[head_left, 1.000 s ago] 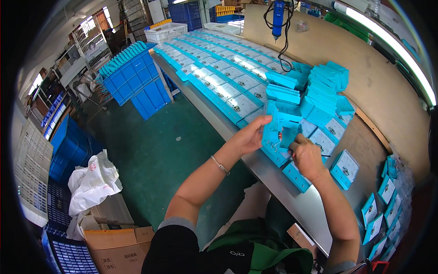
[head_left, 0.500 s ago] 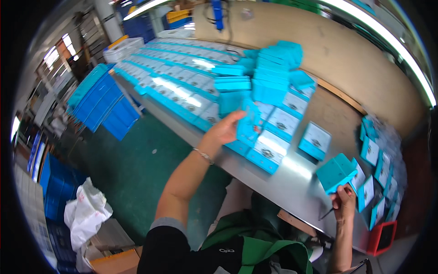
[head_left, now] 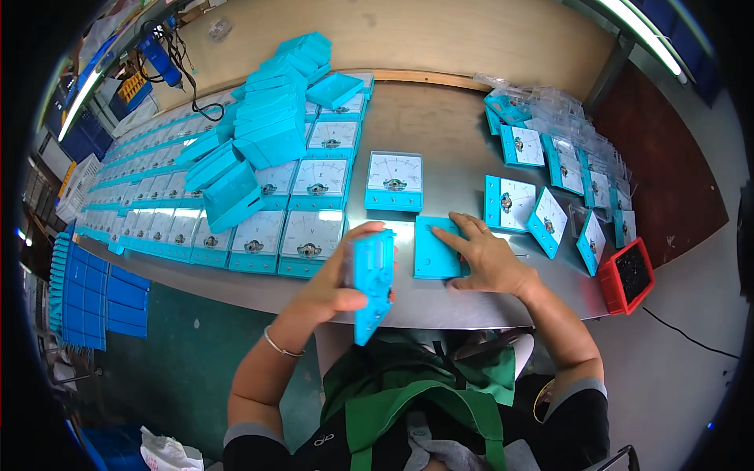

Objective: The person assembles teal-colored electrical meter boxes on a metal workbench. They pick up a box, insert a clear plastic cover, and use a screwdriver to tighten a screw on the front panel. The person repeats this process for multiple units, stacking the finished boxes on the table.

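My left hand [head_left: 334,282] grips a teal panel meter [head_left: 372,275] by its sides, turned on edge above the table's front. The meter's dial is turned away. My right hand [head_left: 491,255] lies over the right part of a teal housing [head_left: 433,250], which sits flat on the metal table. Its fingers reach the housing's far edge and the thumb is at its near edge. Just beyond, a single meter [head_left: 394,180] with a white dial lies face up. To the right of my right hand are several more meters, among them one tilted meter [head_left: 547,222].
Rows of face-up meters [head_left: 255,239] cover the table's left side, with a pile of teal housings [head_left: 271,118] on top. Clear covers [head_left: 561,118] are heaped at the back right. A red bin [head_left: 627,276] of small dark parts stands at the right edge.
The view has swung to the right. My left hand has come away from the rows and holds a meter. The teal housing, earlier raised in my right hand, now lies flat under it.
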### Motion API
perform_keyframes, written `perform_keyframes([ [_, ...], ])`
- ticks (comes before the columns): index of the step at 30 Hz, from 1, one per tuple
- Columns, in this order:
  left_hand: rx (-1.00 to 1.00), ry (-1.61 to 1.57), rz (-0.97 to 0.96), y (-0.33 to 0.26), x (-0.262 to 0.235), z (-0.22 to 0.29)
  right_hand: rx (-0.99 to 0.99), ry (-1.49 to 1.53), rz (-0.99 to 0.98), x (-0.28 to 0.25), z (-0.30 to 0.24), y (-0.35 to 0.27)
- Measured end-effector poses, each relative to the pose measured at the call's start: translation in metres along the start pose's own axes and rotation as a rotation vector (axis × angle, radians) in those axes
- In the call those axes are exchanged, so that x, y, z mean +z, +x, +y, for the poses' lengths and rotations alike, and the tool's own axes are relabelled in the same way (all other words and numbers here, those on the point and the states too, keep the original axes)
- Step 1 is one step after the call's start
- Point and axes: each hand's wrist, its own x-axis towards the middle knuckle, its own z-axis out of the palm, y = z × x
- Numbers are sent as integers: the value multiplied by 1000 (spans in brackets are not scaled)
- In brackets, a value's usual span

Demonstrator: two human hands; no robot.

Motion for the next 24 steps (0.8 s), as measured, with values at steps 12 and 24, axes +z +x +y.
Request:
perform_keyframes([
  [12, 167, -80, 175, 20, 32, -54, 418, 1467, 115, 18, -61, -23],
  [24, 118, 46, 166, 18, 48, -54, 398, 1374, 54, 16, -55, -40],
])
